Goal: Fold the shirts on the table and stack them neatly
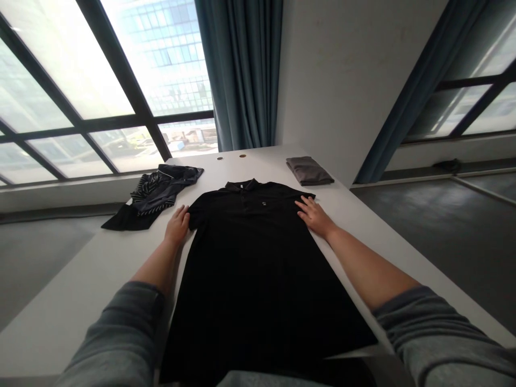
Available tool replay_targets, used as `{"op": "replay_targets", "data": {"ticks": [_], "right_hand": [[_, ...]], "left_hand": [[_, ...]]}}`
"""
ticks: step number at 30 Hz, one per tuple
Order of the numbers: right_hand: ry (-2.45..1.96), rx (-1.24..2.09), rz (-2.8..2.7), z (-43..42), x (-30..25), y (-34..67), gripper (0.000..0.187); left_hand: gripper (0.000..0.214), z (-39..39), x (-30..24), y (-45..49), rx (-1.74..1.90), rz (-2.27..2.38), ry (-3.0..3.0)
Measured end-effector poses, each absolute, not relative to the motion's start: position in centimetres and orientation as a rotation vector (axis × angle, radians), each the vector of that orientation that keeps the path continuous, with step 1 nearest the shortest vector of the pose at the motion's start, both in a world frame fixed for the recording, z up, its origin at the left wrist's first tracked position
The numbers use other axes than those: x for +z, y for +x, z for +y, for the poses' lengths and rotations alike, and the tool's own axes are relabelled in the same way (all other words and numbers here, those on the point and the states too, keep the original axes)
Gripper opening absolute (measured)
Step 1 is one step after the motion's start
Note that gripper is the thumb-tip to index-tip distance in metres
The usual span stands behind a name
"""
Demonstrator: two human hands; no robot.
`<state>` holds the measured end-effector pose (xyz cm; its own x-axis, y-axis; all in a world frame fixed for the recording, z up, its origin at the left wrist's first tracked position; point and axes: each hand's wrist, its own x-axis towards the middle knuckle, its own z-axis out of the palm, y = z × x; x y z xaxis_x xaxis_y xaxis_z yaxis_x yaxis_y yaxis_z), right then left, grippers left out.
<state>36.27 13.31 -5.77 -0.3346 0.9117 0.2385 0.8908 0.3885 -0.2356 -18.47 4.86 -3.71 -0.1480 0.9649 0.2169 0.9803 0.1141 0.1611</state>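
Observation:
A black polo shirt (258, 258) lies spread flat, front up, with its collar at the far end and a small light logo on the chest. My left hand (178, 224) rests at the edge of the sleeve on the left, its fingers stretched out along the cloth. On the other side my right hand (315, 216) lies flat with spread fingers, touching the right sleeve near its hem. Neither hand grips the fabric. The shirt's bottom edge reaches the near side of the table, partly hidden by my own clothing.
The white table (80, 301) carries a crumpled dark patterned garment (155, 193) at the back left. A folded grey-brown cloth (309, 170) lies at the back right. Two round holes are near the far edge. Behind stand a blue curtain (245, 75), windows and a wall.

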Motion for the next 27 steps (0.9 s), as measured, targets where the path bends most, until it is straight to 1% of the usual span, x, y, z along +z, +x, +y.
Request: {"op": "replay_targets", "data": {"ticks": [2, 4, 7, 9, 12, 14, 17, 19, 23, 27], "right_hand": [[-1.485, 0.172, -2.456, 11.1, -5.8, 36.5, 0.059], [-1.488, 0.220, -2.552, 9.2, -5.9, 36.6, 0.060], [-1.556, 0.230, -2.592, 7.1, -5.8, 36.9, 0.062], [-1.578, 0.240, -2.581, 5.7, -5.7, 37.2, 0.064], [-1.544, 0.261, -2.550, 2.5, -5.2, 37.6, 0.067], [-1.431, 0.247, -2.563, -0.7, -5.0, 37.7, 0.067], [-1.232, 0.237, -2.621, -6.1, -5.1, 37.5, 0.069], [-1.202, 0.307, -2.653, -9.2, -5.2, 37.3, 0.070], [-1.234, 0.416, -2.671, -12.2, -5.2, 37.2, 0.068], [-1.239, 0.435, -2.687, -12.4, -4.9, 37.4, 0.067]], "left_hand": [[0.062, 2.0, -4.3, -18.9, -0.442, -2.152, -2.243], [0.061, -0.6, -4.9, -19.2, -0.373, -2.096, -2.364], [0.060, -3.8, -5.4, -19.4, -0.249, -2.162, -2.336], [0.060, -5.6, -5.2, -18.8, -0.269, -2.204, -2.310], [0.063, -9.0, -4.4, -16.6, -0.427, -2.195, -2.311], [0.065, -11.9, -3.9, -14.2, -0.497, -2.112, -2.338], [0.066, -16.4, -3.9, -10.3, -0.436, -1.980, -2.481], [0.066, -18.8, -4.1, -8.4, -0.347, -1.955, -2.560], [0.066, -20.8, -4.1, -7.3, -0.216, -1.966, -2.616], [0.063, -20.9, -3.8, -8.2, -0.228, -1.953, -2.639]]}}
